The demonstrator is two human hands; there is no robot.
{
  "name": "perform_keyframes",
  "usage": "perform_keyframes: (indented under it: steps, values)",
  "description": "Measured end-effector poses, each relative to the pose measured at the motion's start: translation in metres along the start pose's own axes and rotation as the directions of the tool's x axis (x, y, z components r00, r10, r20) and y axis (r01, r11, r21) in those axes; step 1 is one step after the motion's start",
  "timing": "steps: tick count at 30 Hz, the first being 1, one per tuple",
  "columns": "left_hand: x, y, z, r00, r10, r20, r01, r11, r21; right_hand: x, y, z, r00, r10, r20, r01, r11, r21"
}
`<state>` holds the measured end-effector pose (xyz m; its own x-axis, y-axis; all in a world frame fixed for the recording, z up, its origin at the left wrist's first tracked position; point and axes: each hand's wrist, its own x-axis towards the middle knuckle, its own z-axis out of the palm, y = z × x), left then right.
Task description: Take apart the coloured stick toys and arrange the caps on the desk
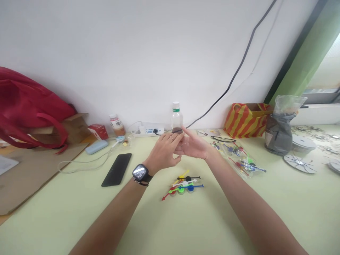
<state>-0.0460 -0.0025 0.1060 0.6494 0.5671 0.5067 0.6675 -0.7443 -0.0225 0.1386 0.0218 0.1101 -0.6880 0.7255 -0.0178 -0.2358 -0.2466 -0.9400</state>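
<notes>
In front of the bottle [176, 120], a person's left hand [168, 147] meets the right hand [195, 144], fingers together; whether either clasps anything cannot be told. Arrow spinners [185, 183] lie nearer the viewer than the bottle.

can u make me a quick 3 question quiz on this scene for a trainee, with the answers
1. Multiple choice: what lies on the table between the person's forearms?
a) a pair of scissors
b) a cluster of coloured arrow pieces
c) a metal spoon

2. True or false: in this view, the left hand and the right hand are close together, in front of the lower part of a clear bottle with a white cap.

3. Open question: on which wrist is the watch?

Key:
1. b
2. True
3. The left wrist
</notes>
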Motion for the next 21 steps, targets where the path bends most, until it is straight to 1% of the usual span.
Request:
perform_keyframes:
  steps: [2,3,5,7,8,10,12,14,15,16,17,19,20,21]
  values:
    - [-0.002,-0.005,0.001,1.0,-0.017,0.004,0.018,1.0,-0.001,-0.002,-0.003,-0.005,0.999,0.024,0.034,-0.024,0.999,-0.021]
    - [-0.003,-0.008,0.002,1.0,-0.028,0.006,0.028,1.0,-0.005,-0.003,-0.004,-0.009,0.999,0.034,0.034,-0.033,0.999,-0.037]
    - [-0.006,-0.016,0.005,0.999,-0.051,0.007,0.051,0.998,-0.024,-0.005,-0.006,-0.015,0.998,0.008,-0.059,-0.017,0.99,-0.138]
    - [-0.01,-0.027,0.008,0.996,-0.086,0.006,0.086,0.994,-0.07,-0.005,-0.008,-0.021,0.976,-0.076,-0.204,0.01,0.953,-0.304]
    - [-0.012,-0.033,0.01,0.993,-0.116,0.007,0.116,0.988,-0.106,-0.004,-0.008,-0.024,0.95,-0.145,-0.276,0.023,0.915,-0.404]
    - [-0.017,-0.049,0.014,0.974,-0.222,0.033,0.224,0.95,-0.215,-0.003,-0.009,-0.028,0.869,-0.32,-0.378,0.036,0.803,-0.595]
    - [-0.021,-0.063,0.017,0.93,-0.357,0.085,0.363,0.862,-0.353,-0.001,-0.008,-0.031,0.765,-0.487,-0.421,0.04,0.689,-0.724]
    - [-0.024,-0.075,0.019,0.876,-0.46,0.145,0.47,0.748,-0.469,0.001,-0.004,-0.033,0.654,-0.604,-0.454,0.029,0.621,-0.784]
    - [-0.025,-0.079,0.018,0.856,-0.489,0.171,0.501,0.698,-0.511,0.003,-0.001,-0.033,0.606,-0.638,-0.476,0.013,0.606,-0.796]
    - [-0.026,-0.082,0.017,0.842,-0.505,0.191,0.519,0.658,-0.545,0.003,0.002,-0.033,0.567,-0.654,-0.501,-0.016,0.599,-0.801]
    - [-0.026,-0.083,0.016,0.835,-0.511,0.205,0.526,0.629,-0.572,0.004,0.006,-0.033,0.541,-0.654,-0.529,-0.062,0.596,-0.801]
    - [-0.027,-0.083,0.013,0.832,-0.509,0.219,0.525,0.596,-0.608,0.005,0.013,-0.032,0.516,-0.626,-0.584,-0.186,0.584,-0.79]
    - [-0.027,-0.082,0.011,0.832,-0.506,0.225,0.524,0.586,-0.619,0.006,0.016,-0.032,0.494,-0.626,-0.603,-0.236,0.571,-0.786]
    - [-0.026,-0.081,0.009,0.832,-0.504,0.231,0.524,0.578,-0.625,0.006,0.018,-0.031,0.463,-0.647,-0.606,-0.262,0.554,-0.791]
